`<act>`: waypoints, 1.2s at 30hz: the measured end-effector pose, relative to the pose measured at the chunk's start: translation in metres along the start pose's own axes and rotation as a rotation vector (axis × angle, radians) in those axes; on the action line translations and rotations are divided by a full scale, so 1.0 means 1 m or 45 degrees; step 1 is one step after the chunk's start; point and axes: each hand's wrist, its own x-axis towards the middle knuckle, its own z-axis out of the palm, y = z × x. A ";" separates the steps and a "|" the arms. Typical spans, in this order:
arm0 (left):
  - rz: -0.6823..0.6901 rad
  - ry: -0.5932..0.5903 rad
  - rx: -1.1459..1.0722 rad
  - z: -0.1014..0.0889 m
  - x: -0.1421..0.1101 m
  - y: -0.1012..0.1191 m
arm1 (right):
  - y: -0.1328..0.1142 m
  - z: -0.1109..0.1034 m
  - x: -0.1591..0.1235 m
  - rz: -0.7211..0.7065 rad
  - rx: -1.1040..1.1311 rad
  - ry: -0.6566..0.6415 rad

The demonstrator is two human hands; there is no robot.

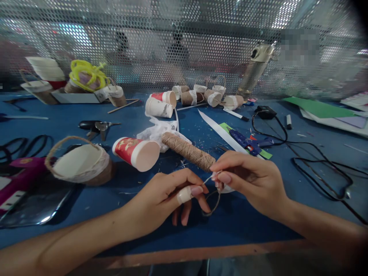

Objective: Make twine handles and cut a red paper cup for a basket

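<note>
My left hand (169, 195) and my right hand (247, 180) meet just above the blue table (86, 207) near its front edge. Both pinch a thin piece of brown twine (212, 203) that loops down between them. A pale bandage wraps one left fingertip. My right hand also covers a small white object, mostly hidden. A spool of brown twine (188, 150) lies just behind my fingers, its near end touching my right thumb. A red paper cup (135, 151) lies on its side to the left of the spool.
A twine-wrapped cup basket with a handle (82, 165) sits at left. A blue glue gun (248, 142) and black cables (316, 153) lie at right. Several finished small baskets (207, 96) and cups (159, 107) stand before a perforated metal screen (184, 42). Crumpled plastic (156, 132) lies mid-table.
</note>
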 end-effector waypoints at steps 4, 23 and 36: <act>-0.004 -0.006 -0.043 -0.001 0.000 0.000 | 0.000 0.000 0.002 0.039 0.086 -0.009; -0.068 -0.127 -0.319 0.000 0.002 -0.001 | 0.002 0.002 0.003 0.048 0.157 0.062; -0.074 0.197 -0.161 -0.002 0.006 0.006 | 0.007 -0.001 0.001 0.048 0.023 0.144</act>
